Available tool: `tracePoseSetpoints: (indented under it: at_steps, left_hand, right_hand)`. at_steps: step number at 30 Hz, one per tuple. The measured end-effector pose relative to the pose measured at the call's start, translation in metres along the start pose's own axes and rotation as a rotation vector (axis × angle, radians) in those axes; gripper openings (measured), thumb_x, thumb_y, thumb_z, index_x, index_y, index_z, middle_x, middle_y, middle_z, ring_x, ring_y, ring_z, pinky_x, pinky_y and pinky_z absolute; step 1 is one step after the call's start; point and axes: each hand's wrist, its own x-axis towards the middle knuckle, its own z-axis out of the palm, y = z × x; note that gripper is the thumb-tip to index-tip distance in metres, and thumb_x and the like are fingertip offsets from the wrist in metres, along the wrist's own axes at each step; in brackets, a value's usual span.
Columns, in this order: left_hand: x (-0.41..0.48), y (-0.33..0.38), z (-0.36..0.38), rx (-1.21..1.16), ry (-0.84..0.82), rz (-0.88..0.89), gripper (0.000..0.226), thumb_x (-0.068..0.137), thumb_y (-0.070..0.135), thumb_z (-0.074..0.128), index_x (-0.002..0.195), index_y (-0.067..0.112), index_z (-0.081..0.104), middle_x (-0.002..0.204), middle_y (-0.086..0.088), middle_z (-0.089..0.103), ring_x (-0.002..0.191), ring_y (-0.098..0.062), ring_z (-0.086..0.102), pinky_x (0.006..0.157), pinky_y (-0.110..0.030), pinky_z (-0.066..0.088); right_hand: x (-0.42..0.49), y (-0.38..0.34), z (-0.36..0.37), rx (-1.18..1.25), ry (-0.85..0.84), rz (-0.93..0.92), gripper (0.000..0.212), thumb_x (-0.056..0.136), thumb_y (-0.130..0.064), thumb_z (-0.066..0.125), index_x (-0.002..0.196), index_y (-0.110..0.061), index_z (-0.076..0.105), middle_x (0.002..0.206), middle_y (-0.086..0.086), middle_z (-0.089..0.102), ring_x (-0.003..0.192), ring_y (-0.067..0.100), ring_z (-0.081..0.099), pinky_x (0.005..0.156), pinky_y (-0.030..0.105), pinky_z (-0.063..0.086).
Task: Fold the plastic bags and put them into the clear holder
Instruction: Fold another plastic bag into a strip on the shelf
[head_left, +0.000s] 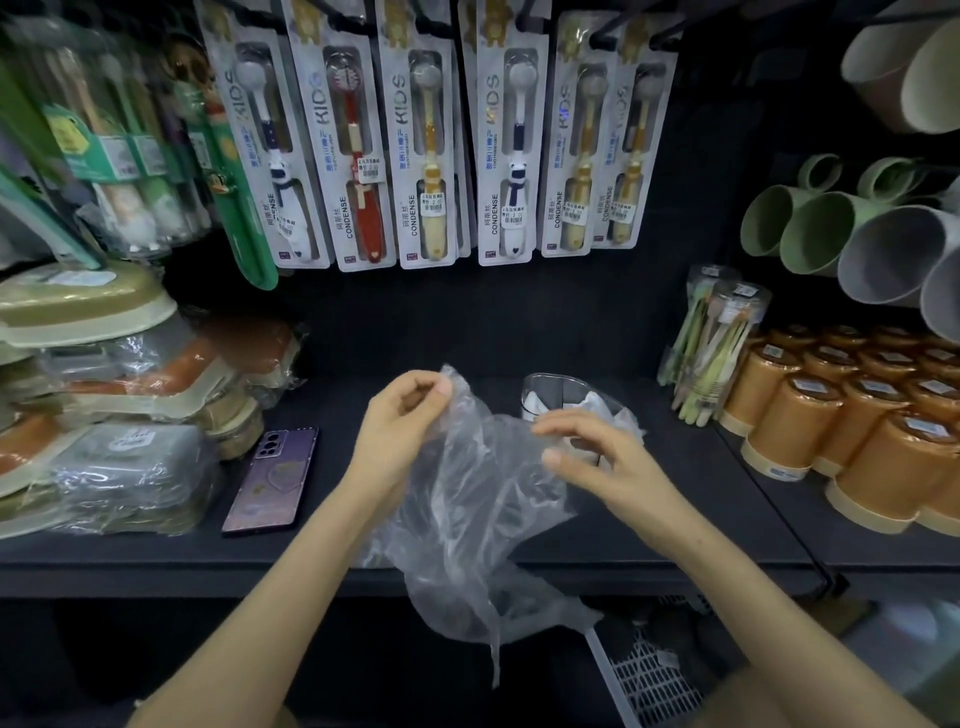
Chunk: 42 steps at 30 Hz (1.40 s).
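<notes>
Two bare hands are busy over a black store shelf (649, 535), and I'm calling the bag between them the middle of the clock.

The left hand (402, 415) is at about 11 o'clock. It pinches the top edge of a crumpled see-through plastic bag (467, 499) between thumb and fingertips, so that corner is lifted up. The rest of the bag droops toward 6 o'clock, drapes over the shelf's front lip and hangs below it in a loose tail. Definitely not folded yet.

The right hand (587, 452) sits at about 2 o'clock, right against the bag's far edge. Its fingers are loose and spread, pointing toward 9 o'clock, with the thumb tucked under them. As far as I can see it isn't closed around anything.

Just behind that hand, at 1 o'clock, stands the clear plastic holder (558, 392), upright on the shelf with some white folded plastic already inside it.

Other stuff around:
- a purple smartphone (272, 478) lying flat at 9 o'clock, camera side up
- plastic-wrapped stacks of brown, orange and grey dishes (130, 467) further out at 9
- carded kids' toothbrushes (431, 156) hanging in a row at 12
- rows of orange cups with cream bases (831, 415) at 3
- clear tubes of pastel toothbrushes (711, 338) at 2, just beside the cups
- green and grey mugs (831, 234) on their sides, higher up at 2
- a white mesh basket (649, 675) below the shelf at 5
</notes>
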Motion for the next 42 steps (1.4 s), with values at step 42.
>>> tracePoseSetpoints:
  at_steps: [42]
  left_hand:
    - [0.039,-0.049,-0.080,-0.380,0.580,-0.235,0.011,0.093,0.014,0.058,0.085,0.020,0.064,0.087,-0.001,0.064,0.088,-0.019,0.061,0.082,-0.034,0.050]
  right_hand:
    - [0.031,0.049,0.029,0.338,0.052,0.210,0.040,0.081,0.002,0.070,0.116,-0.012,0.059,0.067,0.011,0.066,0.063,0.017,0.063,0.067,0.023,0.052]
